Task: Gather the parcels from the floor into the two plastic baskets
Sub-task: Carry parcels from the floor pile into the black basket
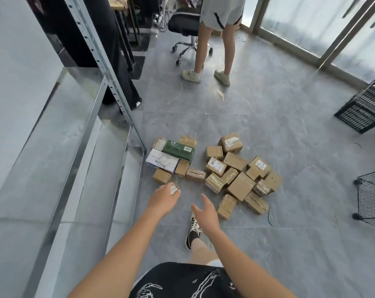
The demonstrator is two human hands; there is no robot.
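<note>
Several small brown cardboard parcels (240, 186) lie in a heap on the grey tiled floor ahead. To the left of it sits a smaller group with a green box (179, 149) and a white box (161, 161). My left hand (163, 197) reaches down at the near edge of that group, its fingers curled over a small taped parcel (174, 188). My right hand (204, 214) hovers beside it, fingers spread, holding nothing, just left of the big heap. A black plastic basket (363, 108) lies tipped on the floor at the far right.
A metal shelf rack (109, 87) fills the left side, its post standing next to the left group. A person (212, 46) stands at the back by an office chair (185, 29). A black wire cube (374, 198) sits at the right edge. My shoe (193, 231) is under my right hand.
</note>
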